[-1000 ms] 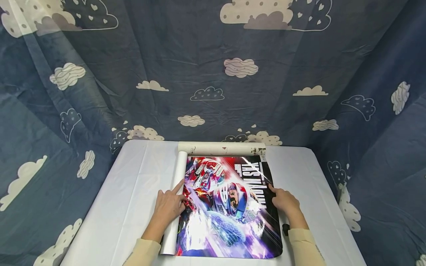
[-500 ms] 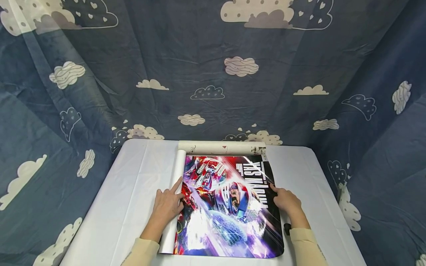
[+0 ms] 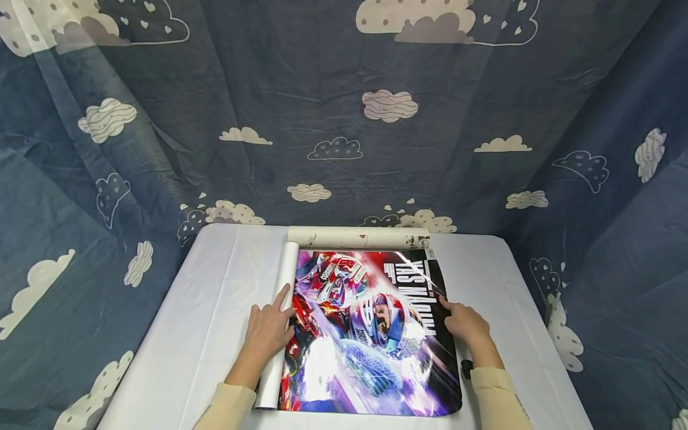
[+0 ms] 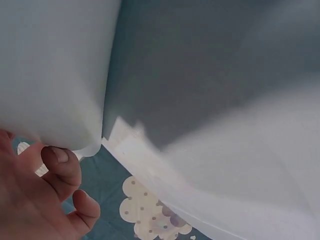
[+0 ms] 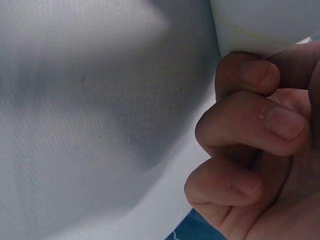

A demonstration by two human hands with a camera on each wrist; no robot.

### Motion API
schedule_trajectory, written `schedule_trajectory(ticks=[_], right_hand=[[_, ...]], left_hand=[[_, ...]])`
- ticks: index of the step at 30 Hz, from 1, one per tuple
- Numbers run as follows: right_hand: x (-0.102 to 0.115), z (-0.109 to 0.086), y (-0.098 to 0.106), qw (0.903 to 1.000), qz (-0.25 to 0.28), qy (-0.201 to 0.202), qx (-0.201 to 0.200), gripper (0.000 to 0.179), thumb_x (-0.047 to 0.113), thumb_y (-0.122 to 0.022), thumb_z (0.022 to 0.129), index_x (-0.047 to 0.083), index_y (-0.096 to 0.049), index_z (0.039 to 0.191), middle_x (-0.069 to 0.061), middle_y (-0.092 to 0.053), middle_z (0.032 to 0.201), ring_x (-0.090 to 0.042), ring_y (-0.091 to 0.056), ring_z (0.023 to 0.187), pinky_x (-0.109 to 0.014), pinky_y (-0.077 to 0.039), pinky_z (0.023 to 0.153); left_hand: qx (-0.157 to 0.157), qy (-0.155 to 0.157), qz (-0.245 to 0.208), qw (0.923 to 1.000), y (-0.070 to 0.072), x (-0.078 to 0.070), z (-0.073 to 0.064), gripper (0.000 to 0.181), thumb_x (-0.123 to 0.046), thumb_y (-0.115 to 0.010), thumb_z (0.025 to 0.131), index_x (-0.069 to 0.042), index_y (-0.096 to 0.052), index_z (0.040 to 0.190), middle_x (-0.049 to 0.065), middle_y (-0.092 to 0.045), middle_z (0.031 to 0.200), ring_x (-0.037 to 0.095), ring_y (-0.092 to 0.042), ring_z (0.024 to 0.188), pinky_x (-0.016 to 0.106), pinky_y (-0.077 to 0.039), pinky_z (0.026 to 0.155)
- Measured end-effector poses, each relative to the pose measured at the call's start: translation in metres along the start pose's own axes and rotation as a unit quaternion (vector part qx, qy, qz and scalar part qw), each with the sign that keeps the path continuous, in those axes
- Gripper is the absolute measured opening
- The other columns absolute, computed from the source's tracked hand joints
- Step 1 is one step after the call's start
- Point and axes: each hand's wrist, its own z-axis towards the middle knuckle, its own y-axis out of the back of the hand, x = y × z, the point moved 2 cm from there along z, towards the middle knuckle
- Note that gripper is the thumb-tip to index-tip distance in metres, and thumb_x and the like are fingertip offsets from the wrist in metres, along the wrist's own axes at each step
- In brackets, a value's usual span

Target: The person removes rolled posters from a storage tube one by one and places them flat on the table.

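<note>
A glossy racing poster (image 3: 371, 340) lies partly unrolled on the white table, with a helmeted figure and large white lettering printed on it. Its left part is still a white roll (image 3: 272, 373). My left hand (image 3: 267, 334) holds this roll at about mid-length, the index finger stretched along it; in the left wrist view its other fingers (image 4: 62, 172) are curled against the roll's underside. At the poster's right edge, my right hand (image 3: 469, 325) pinches the sheet. Curled fingers (image 5: 250, 122) show beneath the pale back of the sheet in the right wrist view.
Along the far edge of the white table (image 3: 215, 304) lies another roll (image 3: 355, 237), cream with a dark pattern, just behind the poster. A dark blue curtain (image 3: 333, 83) with cloud prints hangs around the back and sides. A small black object (image 3: 466, 368) sits by the right wrist.
My left hand has shifted slightly left with the roll, and my right hand slightly right with the edge. A wider stretch of the printed poster now shows between them.
</note>
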Motion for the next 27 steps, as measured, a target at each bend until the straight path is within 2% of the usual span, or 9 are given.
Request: schedule_trajectory(ticks=[4,7,11,15,18,21,27], right_hand=[[-0.0016,0.0009,0.0004,1.0000,-0.004,-0.003,-0.002,0.069,0.011,-0.049,0.092,0.014,-0.044,0.160,-0.041,-0.047,0.152,-0.051,-0.065,0.110,-0.046,-0.048,0.068],[-0.0024,0.0004,0.0012,1.0000,-0.003,-0.003,-0.001,0.069,0.011,-0.048,0.092,0.013,-0.044,0.160,-0.042,-0.047,0.152,-0.054,-0.064,0.113,-0.047,-0.049,0.069],[-0.0031,-0.0022,0.0037,1.0000,-0.001,-0.003,0.001,0.069,0.012,-0.048,0.092,0.013,-0.043,0.161,-0.042,-0.046,0.152,-0.049,-0.065,0.108,-0.044,-0.047,0.067],[-0.0038,-0.0045,0.0070,1.0000,-0.001,-0.003,0.001,0.068,0.012,-0.048,0.092,0.012,-0.043,0.160,-0.042,-0.046,0.152,-0.052,-0.064,0.110,-0.045,-0.048,0.067],[-0.0046,-0.0048,0.0079,1.0000,0.001,-0.005,0.002,0.068,0.011,-0.048,0.092,0.012,-0.043,0.160,-0.042,-0.046,0.152,-0.055,-0.063,0.114,-0.047,-0.049,0.069],[-0.0052,-0.0045,0.0070,1.0000,-0.001,-0.007,0.000,0.068,0.012,-0.047,0.092,0.011,-0.043,0.160,-0.041,-0.046,0.153,-0.058,-0.061,0.119,-0.050,-0.051,0.072],[-0.0070,-0.0035,0.0066,0.9999,-0.005,-0.013,-0.001,0.068,0.012,-0.047,0.092,0.011,-0.043,0.160,-0.042,-0.046,0.152,-0.061,-0.058,0.122,-0.056,-0.052,0.077]], left_hand=[[-0.007,-0.009,0.013,0.9998,0.0001,-0.0002,0.0001,0.032,-0.029,-0.080,0.080,-0.031,-0.083,0.111,-0.004,-0.040,0.172,0.021,-0.049,0.060,0.038,-0.030,0.063],[-0.014,-0.012,0.015,0.9997,0.0004,0.0001,-0.0001,0.030,-0.027,-0.077,0.081,-0.032,-0.084,0.110,-0.003,-0.043,0.170,0.021,-0.047,0.059,0.038,-0.029,0.062],[-0.018,-0.005,0.009,0.9998,0.0014,0.0017,-0.0005,0.020,-0.025,-0.073,0.083,-0.027,-0.084,0.100,0.001,-0.045,0.169,0.022,-0.046,0.057,0.038,-0.029,0.062],[-0.013,0.004,0.006,0.9999,0.0028,0.0028,0.0000,0.009,-0.032,-0.077,0.086,-0.025,-0.080,0.092,0.004,-0.046,0.168,0.023,-0.049,0.058,0.039,-0.030,0.063],[-0.013,0.005,0.011,0.9998,0.0033,0.0031,0.0003,0.015,-0.037,-0.084,0.085,-0.024,-0.079,0.092,0.005,-0.046,0.168,0.024,-0.053,0.059,0.039,-0.031,0.063],[-0.017,0.002,0.014,0.9998,0.0035,0.0035,0.0001,0.016,-0.033,-0.087,0.081,-0.024,-0.081,0.093,0.002,-0.047,0.168,0.023,-0.053,0.060,0.038,-0.030,0.062],[-0.034,-0.008,0.019,0.9992,0.0054,0.0058,-0.0014,0.022,-0.020,-0.080,0.079,-0.028,-0.086,0.099,-0.004,-0.053,0.163,0.020,-0.049,0.058,0.036,-0.027,0.062]])
